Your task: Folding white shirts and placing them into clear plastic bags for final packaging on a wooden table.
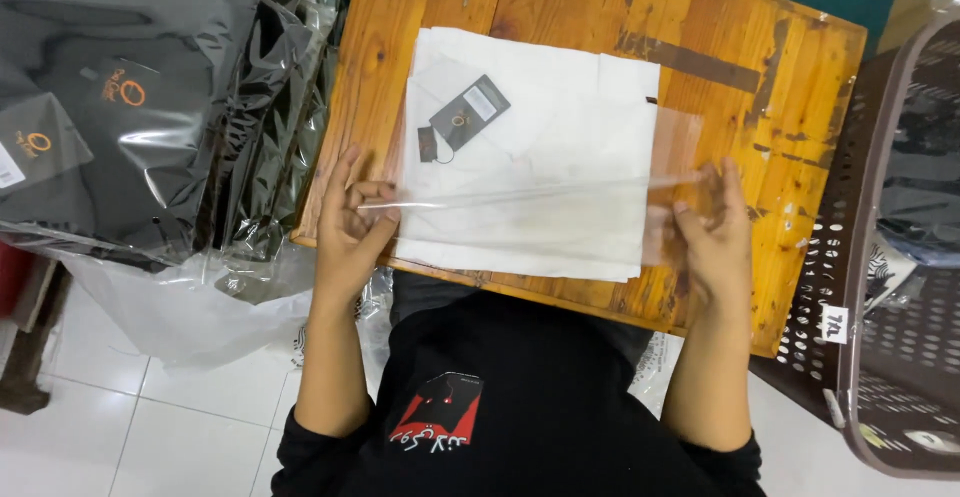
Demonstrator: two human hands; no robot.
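Head view: a folded white garment (540, 157) is laid flat on a worn wooden table (800, 87), inside or under a clear plastic bag (672, 172); which of the two cannot be told. A dark hang tag (468, 112) is seen lying on the garment's upper left part. The bag's near edge is stretched taut across the garment between both hands. Left hand (350, 232): the edge is pinched between thumb and fingers at the table's left side, fingers curled together. Right hand (712, 227): the opposite end is pinched, fingers pressed close, seen partly through the plastic. A pile of dark bagged garments (130, 97) is stacked well to the left of the table. A brown perforated plastic basket (890, 287) is seen just beside the table's right edge. White floor tiles (150, 427) are visible below.
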